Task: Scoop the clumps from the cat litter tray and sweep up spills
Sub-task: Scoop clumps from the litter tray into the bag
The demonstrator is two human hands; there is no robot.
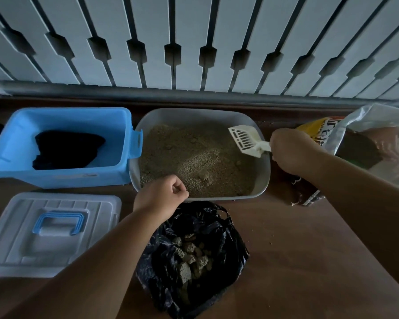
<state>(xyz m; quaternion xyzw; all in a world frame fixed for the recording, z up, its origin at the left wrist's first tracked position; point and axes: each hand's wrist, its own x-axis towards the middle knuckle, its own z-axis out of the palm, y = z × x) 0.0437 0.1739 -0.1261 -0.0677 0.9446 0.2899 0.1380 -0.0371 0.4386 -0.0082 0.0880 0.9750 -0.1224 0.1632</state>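
A grey litter tray [263,180] full of tan litter [194,157] sits on the wooden floor by the wall. My right hand [290,153] grips the handle of a white slotted scoop [244,139], which hangs over the tray's right side with nothing in it. A clump [204,174] lies in the litter near the front rim. My left hand [161,196] is curled at the tray's front edge and pinches the rim of a black plastic bag [194,256]. Several grey clumps [189,256] lie inside the bag.
A blue bin [62,146] with dark cloth inside stands left of the tray; its grey lid [51,231] with a blue handle lies in front. An opened litter sack [355,143] lies at the right. A few spilled grains [272,240] dot the floor.
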